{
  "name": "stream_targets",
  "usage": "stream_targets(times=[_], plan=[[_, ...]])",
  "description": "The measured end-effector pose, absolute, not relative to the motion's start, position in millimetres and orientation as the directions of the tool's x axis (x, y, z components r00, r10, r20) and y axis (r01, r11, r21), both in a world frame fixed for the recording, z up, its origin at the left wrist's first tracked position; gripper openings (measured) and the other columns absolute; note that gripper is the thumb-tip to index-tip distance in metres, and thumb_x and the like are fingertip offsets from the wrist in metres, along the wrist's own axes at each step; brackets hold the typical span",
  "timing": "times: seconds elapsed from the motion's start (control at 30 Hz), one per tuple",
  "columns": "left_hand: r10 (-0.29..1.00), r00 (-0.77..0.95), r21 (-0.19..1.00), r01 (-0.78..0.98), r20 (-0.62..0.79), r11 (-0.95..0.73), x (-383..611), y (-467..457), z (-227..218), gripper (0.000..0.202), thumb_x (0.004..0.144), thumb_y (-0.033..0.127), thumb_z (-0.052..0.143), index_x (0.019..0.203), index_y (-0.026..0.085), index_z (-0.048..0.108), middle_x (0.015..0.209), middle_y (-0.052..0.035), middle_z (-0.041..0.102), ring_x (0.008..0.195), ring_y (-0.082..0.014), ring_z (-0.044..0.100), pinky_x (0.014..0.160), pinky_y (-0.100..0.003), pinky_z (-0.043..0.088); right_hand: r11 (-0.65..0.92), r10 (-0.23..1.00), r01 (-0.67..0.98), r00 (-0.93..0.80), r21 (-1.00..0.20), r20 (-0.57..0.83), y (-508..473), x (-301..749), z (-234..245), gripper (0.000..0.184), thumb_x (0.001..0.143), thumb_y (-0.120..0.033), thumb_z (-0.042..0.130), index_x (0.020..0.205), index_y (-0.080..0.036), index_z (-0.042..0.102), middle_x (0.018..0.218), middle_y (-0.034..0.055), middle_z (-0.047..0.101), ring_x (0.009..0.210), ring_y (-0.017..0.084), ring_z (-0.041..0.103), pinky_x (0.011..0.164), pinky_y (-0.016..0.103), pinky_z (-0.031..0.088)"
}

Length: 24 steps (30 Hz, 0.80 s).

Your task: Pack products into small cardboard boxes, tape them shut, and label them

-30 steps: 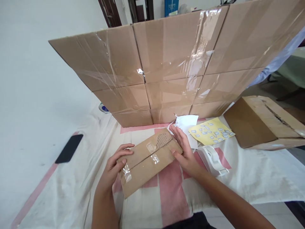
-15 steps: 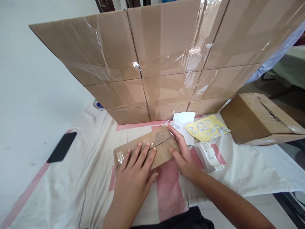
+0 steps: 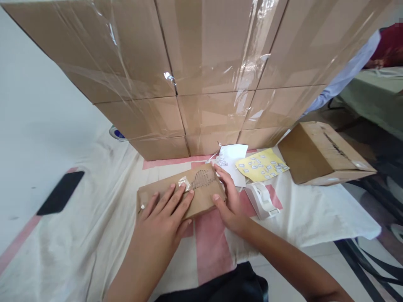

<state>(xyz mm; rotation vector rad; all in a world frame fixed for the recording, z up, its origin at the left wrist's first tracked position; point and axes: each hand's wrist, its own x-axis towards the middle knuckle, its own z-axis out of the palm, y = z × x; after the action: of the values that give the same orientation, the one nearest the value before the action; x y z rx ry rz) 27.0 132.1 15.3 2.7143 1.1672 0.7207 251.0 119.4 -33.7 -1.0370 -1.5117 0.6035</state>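
Note:
A small flat cardboard box (image 3: 206,197) lies on the cloth in front of me, with a torn patch of bare corrugation (image 3: 203,178) on its top and shiny clear tape (image 3: 184,183) to the left of that. My left hand (image 3: 165,214) rests flat on the box's left part, fingers spread. At the right end, my right hand (image 3: 229,201) grips the box, its thumb on top and its fingers along the far edge. Just right of that hand stands a white tape dispenser (image 3: 262,200). Behind it lie a white paper (image 3: 234,161) and a yellow sheet with small labels (image 3: 262,164).
A tall taped cardboard panel (image 3: 217,113) stands behind the work. An open cardboard box (image 3: 327,153) sits to the right, near the edge of the cloth-covered table (image 3: 330,222). A black phone (image 3: 61,193) lies at the left. A round tape roll (image 3: 117,133) is partly behind the panel.
The camera view has shifted, so everything appears further left. Both hands stay on the box in nearly the same places. The dark slit across the torn patch no longer shows.

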Motion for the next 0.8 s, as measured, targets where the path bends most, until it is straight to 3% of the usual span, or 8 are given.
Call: stream_targets(times=[0.07, 0.13, 0.23, 0.3, 0.4, 0.53, 0.63, 0.8], plan=[[0.688, 0.598, 0.275, 0.638, 0.412, -0.719, 43.7, 124.2, 25.8, 0.065, 0.093, 0.035, 0.061, 0.156, 0.030, 0.042, 0.156, -0.0131, 0.047, 0.138, -0.0467, 0.050, 0.120, -0.073, 0.017, 0.480, 0.845, 0.349, 0.062, -0.805, 0.531, 102.4, 258.6, -33.7, 0.055, 0.101, -0.026, 0.047, 0.154, -0.032, 0.034, 0.161, 0.0090, 0.038, 0.150, 0.030, 0.036, 0.123, 0.057, 0.034], [0.624, 0.640, 0.260, 0.574, 0.449, -0.776, 72.9, 113.5, 33.6, 0.062, 0.095, 0.033, 0.058, 0.155, 0.024, 0.042, 0.158, -0.0157, 0.043, 0.144, -0.0441, 0.044, 0.122, -0.072, 0.014, 0.481, 0.803, 0.477, 0.097, -0.736, 0.588, 77.7, 274.1, -34.9, 0.052, 0.099, -0.025, 0.049, 0.149, -0.032, 0.041, 0.152, 0.0108, 0.046, 0.143, 0.033, 0.044, 0.118, 0.060, 0.039], [0.448, 0.750, 0.231, 0.384, 0.487, -0.894, 131.9, 95.5, 25.6, 0.048, 0.098, 0.021, 0.048, 0.146, 0.018, 0.050, 0.162, -0.0113, 0.040, 0.153, -0.0298, 0.034, 0.125, -0.054, 0.027, 0.351, 0.749, 0.660, 0.227, -0.664, 0.623, 38.0, 310.7, -36.8, 0.038, 0.096, -0.026, 0.052, 0.134, -0.030, 0.056, 0.132, 0.0124, 0.057, 0.125, 0.034, 0.055, 0.104, 0.059, 0.047], [0.398, 0.802, 0.308, 0.280, 0.445, -0.909, 170.7, 87.3, 3.5, 0.041, 0.099, 0.025, 0.047, 0.138, 0.014, 0.054, 0.164, -0.0114, 0.037, 0.156, -0.0270, 0.027, 0.119, -0.046, 0.039, 0.182, 0.747, 0.687, 0.369, -0.703, 0.554, 19.1, 338.1, -36.6, 0.022, 0.097, -0.028, 0.053, 0.116, -0.027, 0.063, 0.117, 0.0108, 0.061, 0.112, 0.031, 0.059, 0.097, 0.053, 0.049], [0.447, 0.818, 0.377, 0.310, 0.362, -0.873, 213.4, 89.2, -41.4, 0.057, 0.094, 0.033, 0.056, 0.146, 0.012, 0.045, 0.165, -0.0158, 0.034, 0.156, -0.0318, 0.027, 0.115, -0.053, 0.042, -0.079, 0.790, 0.572, 0.535, -0.816, 0.299, 8.6, 369.7, -35.4, 0.015, 0.097, -0.034, 0.055, 0.098, -0.024, 0.067, 0.100, 0.0071, 0.065, 0.099, 0.026, 0.061, 0.091, 0.044, 0.049], [0.428, 0.836, 0.384, 0.290, 0.344, -0.876, 234.4, 109.6, -84.3, 0.070, 0.093, 0.032, 0.059, 0.156, 0.021, 0.032, 0.168, -0.0068, 0.028, 0.156, -0.0307, 0.023, 0.116, -0.054, 0.038, -0.309, 0.822, 0.396, 0.568, -0.865, -0.034, 13.9, 383.2, -38.5, 0.030, 0.089, -0.048, 0.060, 0.094, -0.021, 0.073, 0.096, 0.0069, 0.070, 0.089, 0.024, 0.063, 0.082, 0.038, 0.050], [0.452, 0.808, 0.442, 0.271, 0.377, -0.855, 234.8, 118.8, -96.0, 0.075, 0.091, 0.034, 0.064, 0.157, 0.023, 0.030, 0.170, -0.0077, 0.025, 0.156, -0.0282, 0.024, 0.115, -0.049, 0.038, -0.373, 0.807, 0.310, 0.574, -0.875, -0.141, 20.4, 382.2, -40.4, 0.041, 0.085, -0.056, 0.062, 0.095, -0.019, 0.074, 0.091, 0.0069, 0.070, 0.077, 0.020, 0.059, 0.070, 0.034, 0.049], [0.607, 0.705, 0.606, 0.315, 0.365, -0.731, 234.0, 120.6, -101.7, 0.100, 0.075, 0.043, 0.082, 0.157, 0.020, 0.028, 0.167, -0.0159, 0.027, 0.153, -0.0373, 0.026, 0.118, -0.053, 0.034, -0.482, 0.763, 0.179, 0.567, -0.858, -0.310, 36.3, 383.3, -32.5, 0.044, 0.075, -0.059, 0.069, 0.078, -0.016, 0.075, 0.070, 0.0023, 0.059, 0.060, 0.014, 0.045, 0.058, 0.029, 0.037]])
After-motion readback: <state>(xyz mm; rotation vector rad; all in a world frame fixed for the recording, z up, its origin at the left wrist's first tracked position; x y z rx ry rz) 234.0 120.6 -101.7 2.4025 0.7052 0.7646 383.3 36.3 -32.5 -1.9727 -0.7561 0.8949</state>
